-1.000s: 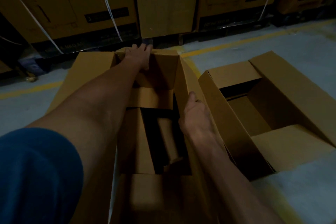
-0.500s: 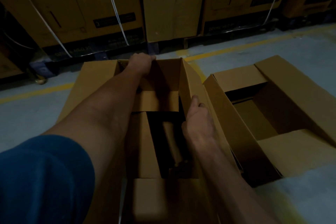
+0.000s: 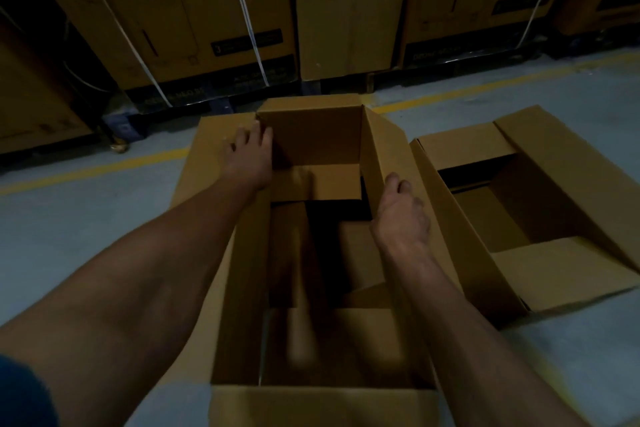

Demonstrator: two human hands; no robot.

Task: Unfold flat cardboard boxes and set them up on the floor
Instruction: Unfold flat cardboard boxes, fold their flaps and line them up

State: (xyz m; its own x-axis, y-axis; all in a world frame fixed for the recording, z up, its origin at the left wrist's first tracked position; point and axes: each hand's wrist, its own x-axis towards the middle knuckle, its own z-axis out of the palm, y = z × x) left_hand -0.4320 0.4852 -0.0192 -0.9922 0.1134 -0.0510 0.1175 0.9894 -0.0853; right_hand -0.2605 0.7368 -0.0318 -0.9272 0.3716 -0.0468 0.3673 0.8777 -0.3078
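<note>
- Cardboard box (image 3: 311,288) stands open on the grey floor (image 3: 86,218), directly below the camera, with its top flaps spread outward.
- Left hand (image 3: 247,158) lies on the box's left wall near the far corner, fingers spread and quite straight, holding nothing.
- Right hand (image 3: 401,211) is on the upper edge of the right wall; the thumb is on the inner side and the fingers curl over the outer side, so it grasps this wall.
- Bottom flaps inside the box are only partly folded, with a dark gap between them.
- Second open box (image 3: 519,218) stands just beside it on the right.
- Strapped cartons (image 3: 194,10) stand in a row behind a yellow floor line (image 3: 104,166).
</note>
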